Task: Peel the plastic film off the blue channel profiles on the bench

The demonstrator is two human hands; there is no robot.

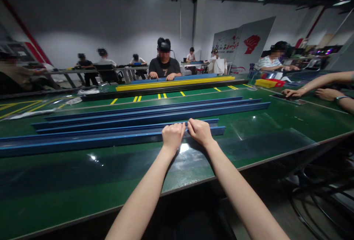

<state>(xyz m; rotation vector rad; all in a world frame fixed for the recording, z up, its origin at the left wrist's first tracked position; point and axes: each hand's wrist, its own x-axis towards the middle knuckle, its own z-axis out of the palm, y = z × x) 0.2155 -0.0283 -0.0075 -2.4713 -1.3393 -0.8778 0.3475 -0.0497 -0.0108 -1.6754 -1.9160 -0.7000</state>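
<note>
My left hand [173,135] is closed, knuckles up, over the near long blue channel-shaped rail [110,142], toward its right end. Close beside it, my right hand [200,132] is also closed over the same rail, thumb side facing the left hand. Both hands' fingertips are hidden, so I cannot tell whether they grip the rail's edge or something small. A clear, glossy strip [265,141] lies flat on the green table along its front, passing below my wrists.
Behind lie more blue rails [155,116], a yellow rail [177,84] and a black rail [166,91]. Across the table sits a co-worker [165,64]. Another person's hands [294,93] rest at right, near a yellow tray [267,82]. The table's front edge [190,186] runs below my forearms.
</note>
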